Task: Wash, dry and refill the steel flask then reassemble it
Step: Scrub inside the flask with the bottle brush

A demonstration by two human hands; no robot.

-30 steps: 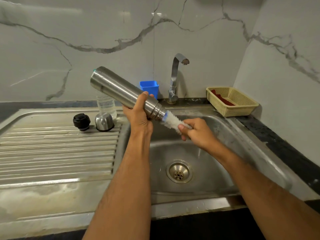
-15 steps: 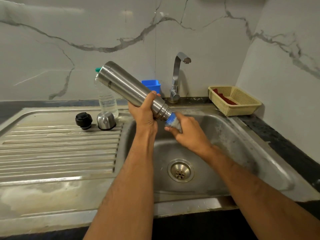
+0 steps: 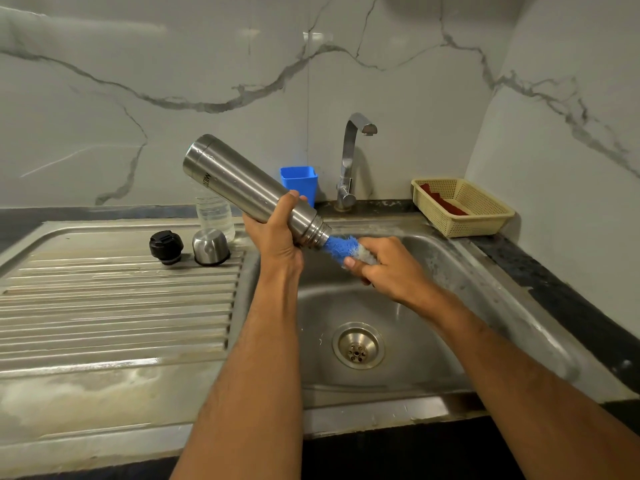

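Marble wall, steel sink (image 3: 450, 271) below. Over the basin, steel flask (image 3: 252, 190) tilted mouth-down, gripped near the neck by left hand (image 3: 277, 237), fingers wrapped round. Blue bottle brush (image 3: 341, 247) half in the mouth, clamped in right hand (image 3: 388, 268). Washing underway (scrubbing inside). Black stopper (image 3: 166, 246) and steel cup lid (image 3: 210, 246) on the drainboard; drying, refilling, reassembly remaining.

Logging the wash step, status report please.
Left hand grips flask, mouth down over sink. Right hand holds bottle brush at the mouth. Nothing in the way.
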